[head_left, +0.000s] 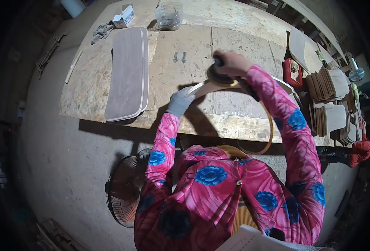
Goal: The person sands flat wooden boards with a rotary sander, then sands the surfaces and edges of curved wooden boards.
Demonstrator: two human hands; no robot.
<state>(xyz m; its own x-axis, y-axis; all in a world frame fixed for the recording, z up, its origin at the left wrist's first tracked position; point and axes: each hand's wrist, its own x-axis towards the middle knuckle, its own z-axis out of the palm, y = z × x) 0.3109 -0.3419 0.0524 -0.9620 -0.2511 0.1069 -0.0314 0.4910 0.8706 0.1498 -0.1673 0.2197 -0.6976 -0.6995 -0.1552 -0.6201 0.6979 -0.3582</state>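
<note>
The right hand (234, 65), bare, is clenched around a dark round tool (219, 75) near the centre of the frame; its fingertips are partly hidden. The left hand (180, 103), in a grey glove, grasps the near end of a curved wooden panel (208, 87), its thumb and fingers hard to tell apart. The panel lies under the tool, its middle hidden by the right forearm. A tan hose (271, 130) loops down at centre right, its ends hard to trace. Beyond, on the tabletop (84, 79), two dark arrows (179, 57) mark a brown sheet. Grey curved panels (128, 73) lie at upper left, near a small white box (124, 17) whose print is too small to read. Stacked wooden pieces (327, 85) fill the right; the frame's corners sink into darkness.
</note>
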